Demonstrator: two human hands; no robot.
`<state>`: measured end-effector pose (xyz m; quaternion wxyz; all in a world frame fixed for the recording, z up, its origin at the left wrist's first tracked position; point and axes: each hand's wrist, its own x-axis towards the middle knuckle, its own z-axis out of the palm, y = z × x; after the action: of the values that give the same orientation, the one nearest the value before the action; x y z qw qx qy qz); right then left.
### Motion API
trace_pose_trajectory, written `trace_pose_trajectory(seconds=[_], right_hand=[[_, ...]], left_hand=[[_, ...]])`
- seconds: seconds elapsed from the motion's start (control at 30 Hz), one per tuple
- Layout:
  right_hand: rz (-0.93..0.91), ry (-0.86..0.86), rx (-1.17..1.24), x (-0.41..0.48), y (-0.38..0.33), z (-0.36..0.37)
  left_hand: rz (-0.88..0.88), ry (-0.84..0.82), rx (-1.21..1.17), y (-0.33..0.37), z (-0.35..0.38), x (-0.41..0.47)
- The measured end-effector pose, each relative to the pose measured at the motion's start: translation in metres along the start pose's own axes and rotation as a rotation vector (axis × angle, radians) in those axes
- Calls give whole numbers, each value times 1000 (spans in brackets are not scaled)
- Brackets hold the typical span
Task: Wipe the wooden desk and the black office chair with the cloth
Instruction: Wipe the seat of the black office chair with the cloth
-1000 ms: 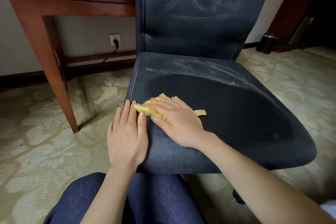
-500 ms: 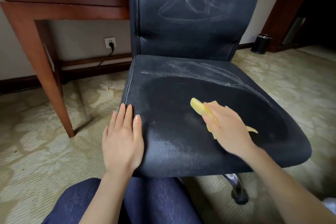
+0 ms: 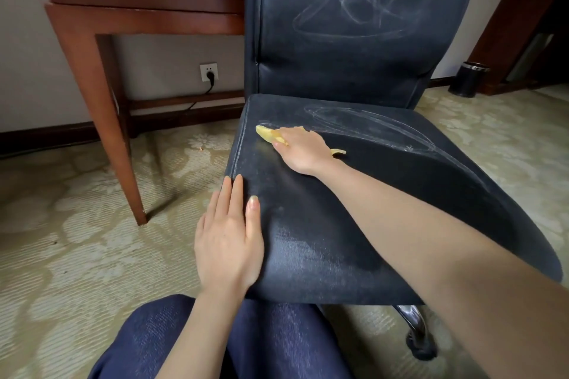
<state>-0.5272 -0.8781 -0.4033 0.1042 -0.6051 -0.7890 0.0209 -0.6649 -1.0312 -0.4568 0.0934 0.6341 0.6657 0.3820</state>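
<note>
right hand outstretched, straight fingers pressing cloth | cloth crosswise, tip beyond fingertips | left hand flat, fingers straight, on chair

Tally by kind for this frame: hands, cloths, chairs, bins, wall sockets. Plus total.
hands: 2, left hand and right hand
cloth: 1
chair: 1
bin: 1
wall socket: 1
Total: 6

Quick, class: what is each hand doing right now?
Left hand: open, flat on the chair seat.
Right hand: open, pressing the yellow cloth onto the seat.
</note>
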Motion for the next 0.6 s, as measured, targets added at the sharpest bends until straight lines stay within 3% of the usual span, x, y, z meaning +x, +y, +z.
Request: trace_pose_trajectory(seconds=[0.1, 0.23, 0.43, 0.6], right_hand=[[-202, 4, 35, -7, -36, 4], [-408, -32, 41, -44, -64, 6], [-353, 93, 7, -122, -70, 14], [-242, 384, -75, -177, -49, 28]], left_hand=[[20, 58, -111, -4, 0, -5], [92, 18, -251, -28, 1, -29], [180, 0, -317, -49, 1, -42], [200, -1, -304, -46, 2, -43]])
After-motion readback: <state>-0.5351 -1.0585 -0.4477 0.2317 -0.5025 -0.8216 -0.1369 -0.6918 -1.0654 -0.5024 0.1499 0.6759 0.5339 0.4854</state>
